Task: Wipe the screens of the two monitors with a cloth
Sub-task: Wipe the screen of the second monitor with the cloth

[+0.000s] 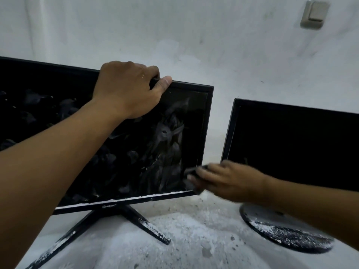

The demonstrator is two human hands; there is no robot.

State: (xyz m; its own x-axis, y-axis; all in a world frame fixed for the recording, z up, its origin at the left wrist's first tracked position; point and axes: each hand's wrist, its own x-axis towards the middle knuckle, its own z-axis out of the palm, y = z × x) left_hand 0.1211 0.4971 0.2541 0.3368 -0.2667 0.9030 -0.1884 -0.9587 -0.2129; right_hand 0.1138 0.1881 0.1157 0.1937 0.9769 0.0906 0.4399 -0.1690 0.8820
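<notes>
1. My left hand [126, 90] grips the top edge of the left monitor [136, 148]: fingers [153, 71] curled over the back of the bezel, thumb pressed on the front.
2. My right hand [229, 181] is at the lower right corner of that same screen, blurred. It holds a dark cloth [191, 172] against the glass, the fingers closed around it; only a bit of the cloth shows past the fingertips.
3. The left monitor is black and tilted, its right side lower. The screen is smeared, with streaks and drops, and a white line of residue runs along its bottom edge.
4. Its X-shaped stand [124, 216] has white powder on the legs.
5. The right monitor [291, 146] stands just beside it, apart from it, with a gap between the bezels. Its screen is dark and looks plain; my right forearm crosses its lower part.
6. Its round base [279, 230] is speckled with white dust.
7. Both monitors stand on a pale, dusty desk [194, 239] against a white wall [194, 35].
8. A light switch [314, 14] is on the wall at upper right.
</notes>
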